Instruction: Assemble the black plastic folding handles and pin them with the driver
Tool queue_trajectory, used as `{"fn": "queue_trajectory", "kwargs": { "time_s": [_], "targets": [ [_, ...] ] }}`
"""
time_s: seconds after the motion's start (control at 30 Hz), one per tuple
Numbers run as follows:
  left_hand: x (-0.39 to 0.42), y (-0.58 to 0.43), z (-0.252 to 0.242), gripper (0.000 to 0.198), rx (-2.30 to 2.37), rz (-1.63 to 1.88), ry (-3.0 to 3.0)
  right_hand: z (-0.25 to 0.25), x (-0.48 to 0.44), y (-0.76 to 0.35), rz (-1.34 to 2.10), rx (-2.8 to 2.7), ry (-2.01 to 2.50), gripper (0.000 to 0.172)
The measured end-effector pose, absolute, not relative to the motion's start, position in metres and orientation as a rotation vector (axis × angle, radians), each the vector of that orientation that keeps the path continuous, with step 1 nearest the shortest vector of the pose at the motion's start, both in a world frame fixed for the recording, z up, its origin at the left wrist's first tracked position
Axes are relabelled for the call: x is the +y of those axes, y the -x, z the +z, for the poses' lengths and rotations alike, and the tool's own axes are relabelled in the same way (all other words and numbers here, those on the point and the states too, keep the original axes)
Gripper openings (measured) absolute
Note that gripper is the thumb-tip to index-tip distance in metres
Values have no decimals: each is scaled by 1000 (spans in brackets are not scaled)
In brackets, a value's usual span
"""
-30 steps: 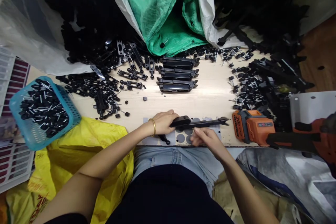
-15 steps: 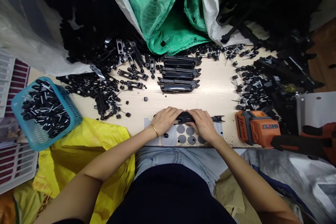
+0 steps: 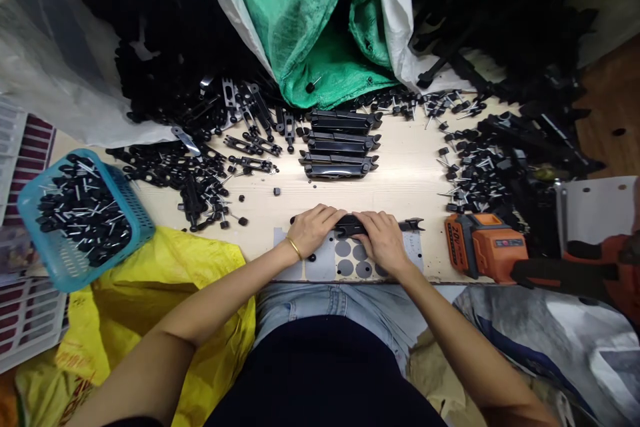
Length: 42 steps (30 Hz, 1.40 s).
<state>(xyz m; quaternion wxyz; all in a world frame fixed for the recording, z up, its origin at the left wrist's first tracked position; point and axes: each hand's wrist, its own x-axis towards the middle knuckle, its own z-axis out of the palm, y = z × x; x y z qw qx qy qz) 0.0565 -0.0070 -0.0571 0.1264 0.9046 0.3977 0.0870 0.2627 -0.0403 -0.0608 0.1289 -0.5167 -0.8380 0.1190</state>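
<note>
A long black plastic arm with a forked right end [image 3: 411, 225] lies crosswise near the front edge of the wooden table. My left hand [image 3: 315, 230], with a gold bangle at the wrist, grips its left part. Around its middle is my right hand [image 3: 381, 235], fingers closed over the top. The fingers hide much of the arm. Beneath the hands lies a grey sheet with round dark patches [image 3: 320, 261]. Farther back, several similar black folded assemblies [image 3: 341, 168] are lined up in parallel.
Left are a blue basket of black-headed screws [image 3: 137, 213], loose black clamp parts [image 3: 250, 165] and a yellow sack [image 3: 200, 267]. Right are an orange 20V battery tool [image 3: 493, 247] and scattered screws [image 3: 473, 173]. A green sack [image 3: 310, 27] hangs over the back edge.
Both hands stay on the black plastic arm in almost the same place. The right fingers have shifted slightly left, and the whole view has moved a little.
</note>
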Motion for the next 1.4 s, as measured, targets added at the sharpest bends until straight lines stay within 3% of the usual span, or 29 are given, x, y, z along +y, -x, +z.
{"fn": "queue_trajectory", "kwargs": {
  "time_s": [0.4, 0.53, 0.87, 1.4],
  "targets": [
    [-5, -51, -49, 41, 1006, 283, -2592, -57, -25, -277, 609, -2483, 1337, 36],
    [-6, -60, -42, 55, 1053, 131, -2618, -56, -29, -271, 547, -2455, 1439, 35],
    [-9, -74, -53, 48, 1102, 139, -2752, -64, -57, -253, 393, -2187, 1641, 33],
    [5, -76, -49, 43, 1112, 48, -2649, -64, -28, -273, 474, -2362, 1402, 31]
  ]
}}
